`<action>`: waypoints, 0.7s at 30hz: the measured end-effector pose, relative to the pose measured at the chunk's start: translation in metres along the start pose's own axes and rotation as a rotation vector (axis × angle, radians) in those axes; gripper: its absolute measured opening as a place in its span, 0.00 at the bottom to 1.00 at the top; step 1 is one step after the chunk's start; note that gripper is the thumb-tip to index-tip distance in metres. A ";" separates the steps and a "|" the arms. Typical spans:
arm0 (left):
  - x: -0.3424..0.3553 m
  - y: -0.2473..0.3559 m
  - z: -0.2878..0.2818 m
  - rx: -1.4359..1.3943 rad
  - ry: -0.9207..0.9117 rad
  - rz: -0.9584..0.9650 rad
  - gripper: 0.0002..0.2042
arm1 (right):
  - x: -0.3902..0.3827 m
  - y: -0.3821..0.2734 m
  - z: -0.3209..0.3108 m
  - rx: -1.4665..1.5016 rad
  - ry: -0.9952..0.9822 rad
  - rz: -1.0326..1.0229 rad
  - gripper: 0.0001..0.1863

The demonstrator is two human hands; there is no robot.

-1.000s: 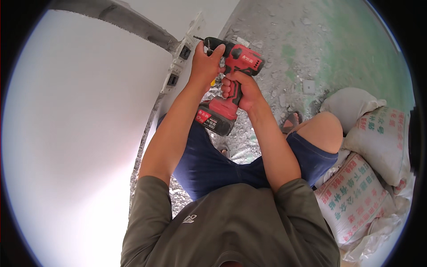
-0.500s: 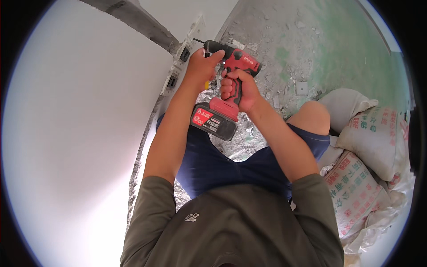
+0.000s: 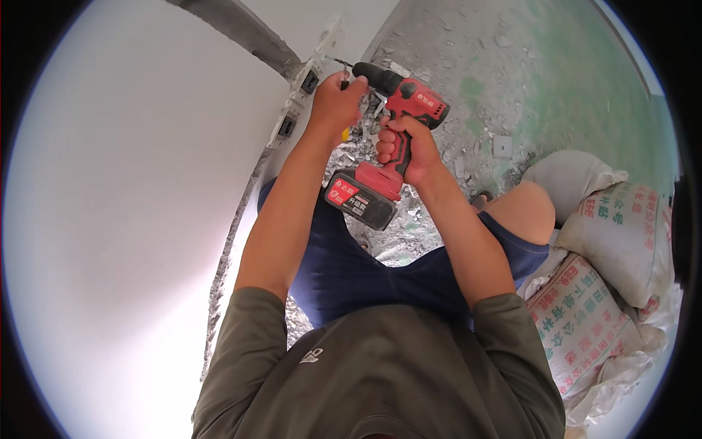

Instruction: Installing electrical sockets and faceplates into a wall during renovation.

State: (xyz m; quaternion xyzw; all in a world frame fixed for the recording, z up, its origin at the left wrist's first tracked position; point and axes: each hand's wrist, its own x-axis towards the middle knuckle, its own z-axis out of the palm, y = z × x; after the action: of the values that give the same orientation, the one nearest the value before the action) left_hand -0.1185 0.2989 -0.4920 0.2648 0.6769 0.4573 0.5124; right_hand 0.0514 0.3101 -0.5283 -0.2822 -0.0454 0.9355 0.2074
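My right hand point(image 3: 411, 150) is wrapped round the grip of a red and black cordless drill point(image 3: 418, 101), its battery toward me. A thin bit point(image 3: 341, 62) sticks out of the drill's black chuck toward the wall at the left. My left hand point(image 3: 336, 106) is closed beside the chuck, its thumb close to the chuck's edge. From its fingers rises a slim tool with a thin shaft and a dark part point(image 3: 344, 85); a yellow piece point(image 3: 345, 134) shows below the hand, perhaps the same tool's end. Most of that tool is hidden by the hand.
Two dark socket boxes point(image 3: 310, 81) sit in a white strip on the wall point(image 3: 146, 175). A rough grey channel point(image 3: 245, 33) runs along that wall. Rubble covers the floor point(image 3: 439, 55), where a small square plate point(image 3: 502, 146) lies. Stuffed white sacks point(image 3: 585, 322) stand at my right.
The drill and both hands have shifted slightly to the right in the picture, as has the wall. My left thumb has come slightly away from the chuck's middle toward its front.
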 end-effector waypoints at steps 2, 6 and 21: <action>0.003 -0.005 0.000 -0.204 0.235 0.011 0.11 | -0.002 -0.002 -0.001 -0.023 0.012 -0.002 0.06; 0.007 -0.018 -0.007 -0.259 0.265 0.043 0.11 | 0.002 0.000 -0.001 -0.032 0.000 -0.022 0.09; -0.024 -0.031 -0.005 -0.150 0.377 0.160 0.17 | 0.004 -0.008 0.014 -0.142 -0.050 -0.090 0.13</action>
State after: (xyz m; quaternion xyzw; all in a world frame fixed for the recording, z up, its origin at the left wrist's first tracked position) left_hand -0.1116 0.2643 -0.5085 0.1886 0.7016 0.5869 0.3573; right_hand 0.0439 0.3194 -0.5169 -0.2703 -0.1294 0.9265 0.2276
